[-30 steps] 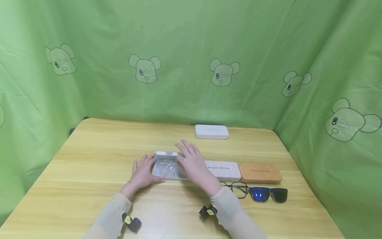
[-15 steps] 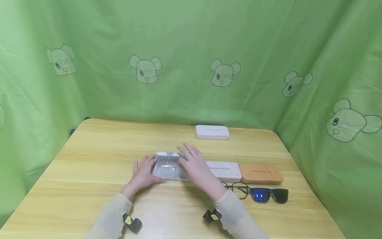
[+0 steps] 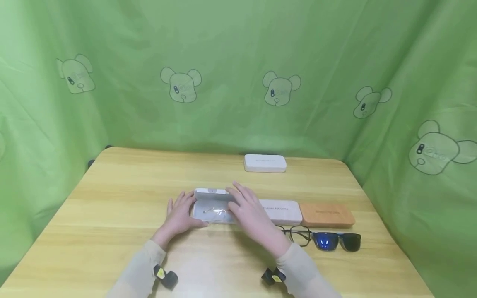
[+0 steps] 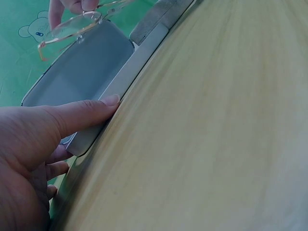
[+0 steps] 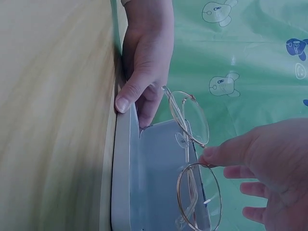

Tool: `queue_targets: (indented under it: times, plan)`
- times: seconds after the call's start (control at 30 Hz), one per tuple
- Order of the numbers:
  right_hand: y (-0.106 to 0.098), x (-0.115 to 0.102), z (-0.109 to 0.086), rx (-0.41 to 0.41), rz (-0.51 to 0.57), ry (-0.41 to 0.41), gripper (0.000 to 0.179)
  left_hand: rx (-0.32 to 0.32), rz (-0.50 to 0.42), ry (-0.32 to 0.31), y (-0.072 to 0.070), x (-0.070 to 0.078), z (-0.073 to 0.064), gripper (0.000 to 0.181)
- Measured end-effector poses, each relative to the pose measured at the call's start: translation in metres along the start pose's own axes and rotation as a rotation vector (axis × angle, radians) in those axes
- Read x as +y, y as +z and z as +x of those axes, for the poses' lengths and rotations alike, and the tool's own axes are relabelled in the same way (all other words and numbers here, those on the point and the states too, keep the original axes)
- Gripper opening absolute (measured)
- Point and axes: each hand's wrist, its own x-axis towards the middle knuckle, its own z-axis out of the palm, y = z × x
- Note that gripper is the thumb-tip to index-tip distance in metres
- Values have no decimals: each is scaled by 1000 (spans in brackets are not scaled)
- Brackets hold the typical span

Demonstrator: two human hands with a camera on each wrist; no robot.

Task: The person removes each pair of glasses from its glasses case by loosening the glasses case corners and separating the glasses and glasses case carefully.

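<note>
A white glasses case (image 3: 203, 216) with a grey lining stands with its lid up on the table. My left hand (image 3: 181, 217) holds its left end, the thumb (image 4: 89, 111) pressed along the front wall and the other fingers behind. Thin gold-rimmed glasses (image 5: 180, 196) with clear lenses are over the case's hollow. Thumb and forefinger of my right hand (image 3: 251, 215) pinch them at the bridge, seen in the right wrist view. The remaining right fingers spread loosely. In the head view that hand covers the case's right end.
Right of the open case lie a closed white case (image 3: 284, 213) and an orange case (image 3: 328, 215). In front are black-framed glasses (image 3: 300, 236) and dark blue sunglasses (image 3: 337, 241). Another white case (image 3: 265, 163) lies at the back. Green curtains (image 3: 231, 124) enclose the table.
My right hand has shifted slightly right and towards me, and the gold-rimmed glasses have moved right with it. The left hand stays in place on the case.
</note>
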Motion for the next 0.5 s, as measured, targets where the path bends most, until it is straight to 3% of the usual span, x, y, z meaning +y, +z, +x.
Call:
queue_targets:
  times: [0.5]
  plan:
    - [-11,-6,-7,62,75,-50,5,10,5,-3,-1,0,1,101]
